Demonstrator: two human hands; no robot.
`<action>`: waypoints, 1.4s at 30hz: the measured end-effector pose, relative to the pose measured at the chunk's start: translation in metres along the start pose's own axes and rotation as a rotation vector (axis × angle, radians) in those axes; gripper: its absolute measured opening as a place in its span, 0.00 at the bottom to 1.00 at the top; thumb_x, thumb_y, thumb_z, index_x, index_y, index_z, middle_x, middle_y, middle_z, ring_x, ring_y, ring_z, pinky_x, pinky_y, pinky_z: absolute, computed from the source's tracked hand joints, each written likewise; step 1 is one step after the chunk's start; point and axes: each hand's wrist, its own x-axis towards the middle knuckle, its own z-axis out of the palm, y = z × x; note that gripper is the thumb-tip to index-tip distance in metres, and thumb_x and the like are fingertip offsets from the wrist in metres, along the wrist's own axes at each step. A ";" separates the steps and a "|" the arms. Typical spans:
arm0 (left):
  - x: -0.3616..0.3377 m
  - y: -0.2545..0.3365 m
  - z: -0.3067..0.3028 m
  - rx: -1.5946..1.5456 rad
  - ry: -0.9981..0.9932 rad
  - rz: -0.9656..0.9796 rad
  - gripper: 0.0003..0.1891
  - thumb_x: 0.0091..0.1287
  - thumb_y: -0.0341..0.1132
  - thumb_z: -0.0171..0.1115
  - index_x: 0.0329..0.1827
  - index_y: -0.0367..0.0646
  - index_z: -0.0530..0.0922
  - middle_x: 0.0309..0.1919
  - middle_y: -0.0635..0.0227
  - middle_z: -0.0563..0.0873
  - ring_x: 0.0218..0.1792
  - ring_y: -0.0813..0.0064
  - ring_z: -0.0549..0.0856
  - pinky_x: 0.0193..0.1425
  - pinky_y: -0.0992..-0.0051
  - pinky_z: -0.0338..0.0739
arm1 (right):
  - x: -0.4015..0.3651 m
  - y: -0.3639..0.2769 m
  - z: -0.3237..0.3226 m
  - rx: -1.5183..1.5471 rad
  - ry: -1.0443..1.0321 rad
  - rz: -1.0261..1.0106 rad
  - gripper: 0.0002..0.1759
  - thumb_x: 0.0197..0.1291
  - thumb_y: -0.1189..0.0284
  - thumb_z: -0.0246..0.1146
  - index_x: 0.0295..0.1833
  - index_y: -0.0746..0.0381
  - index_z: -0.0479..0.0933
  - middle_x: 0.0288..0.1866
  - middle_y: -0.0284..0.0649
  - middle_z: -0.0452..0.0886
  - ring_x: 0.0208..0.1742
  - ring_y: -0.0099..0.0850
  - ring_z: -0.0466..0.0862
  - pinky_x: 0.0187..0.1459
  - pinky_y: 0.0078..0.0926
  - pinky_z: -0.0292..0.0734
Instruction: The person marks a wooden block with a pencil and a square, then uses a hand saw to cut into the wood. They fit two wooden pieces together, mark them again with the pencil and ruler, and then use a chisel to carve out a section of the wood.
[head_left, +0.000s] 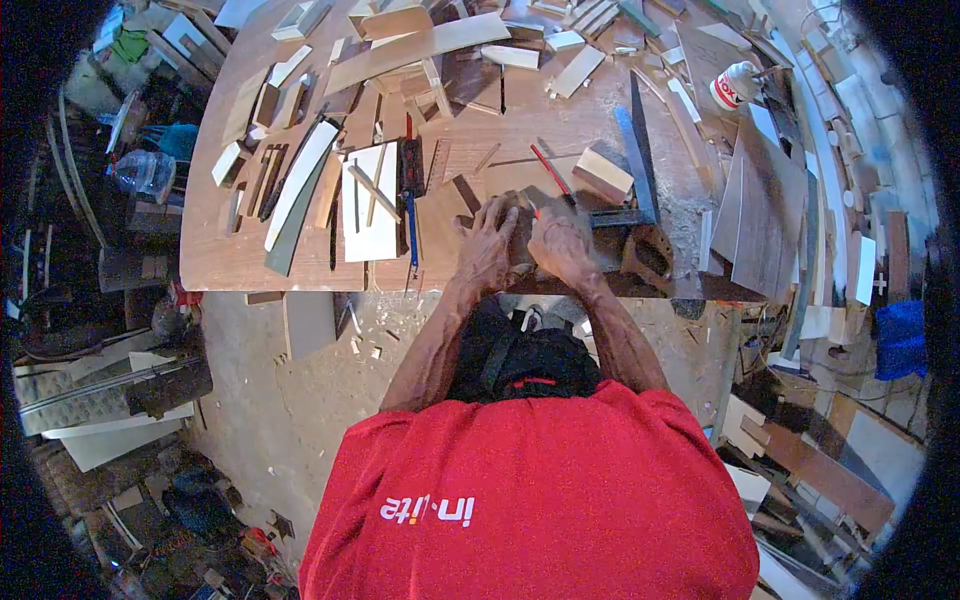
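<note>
My left hand point(488, 245) lies with its fingers stretched forward over a brown flat piece point(518, 240) near the front edge of the bench, pressing on it. Just to the right, my right hand point(562, 245) is closed around a thin tool point(537, 212) with an orange-red part; most of it is hidden by the fingers. Brown sheet material point(435, 225) lies left of my left hand. Beyond my right hand are a red and black pencil-like stick point(550, 168) and a wooden block point(604, 175). A blue-edged L-shaped square point(636, 150) lies to the right, close to a wooden saw handle point(650, 252).
A white board point(370, 225) with thin sticks, a black and blue tool point(411, 180) and a long white strip point(303, 185) lie at left. Wood offcuts point(420, 45) crowd the back. A white bottle point(735, 85) and a leaning panel point(765, 220) stand at right.
</note>
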 end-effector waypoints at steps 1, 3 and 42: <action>0.001 0.000 -0.001 -0.005 0.007 0.005 0.52 0.40 0.49 0.76 0.73 0.49 0.62 0.73 0.59 0.58 0.73 0.52 0.60 0.66 0.30 0.56 | -0.001 0.002 0.002 0.001 -0.004 -0.001 0.12 0.64 0.68 0.53 0.40 0.67 0.72 0.27 0.58 0.81 0.31 0.54 0.85 0.33 0.51 0.80; 0.002 -0.003 0.002 -0.009 0.008 0.010 0.52 0.41 0.51 0.75 0.73 0.49 0.62 0.73 0.59 0.58 0.72 0.52 0.61 0.65 0.31 0.57 | -0.009 0.001 -0.003 -0.009 0.011 -0.039 0.11 0.65 0.68 0.51 0.40 0.66 0.73 0.28 0.56 0.82 0.31 0.54 0.85 0.33 0.51 0.80; -0.035 -0.016 0.011 -1.617 0.443 -0.439 0.11 0.64 0.31 0.64 0.46 0.35 0.79 0.35 0.63 0.86 0.34 0.74 0.85 0.38 0.74 0.82 | -0.067 0.015 -0.005 0.545 0.140 -0.013 0.16 0.57 0.63 0.65 0.48 0.61 0.79 0.36 0.53 0.80 0.41 0.48 0.80 0.44 0.45 0.72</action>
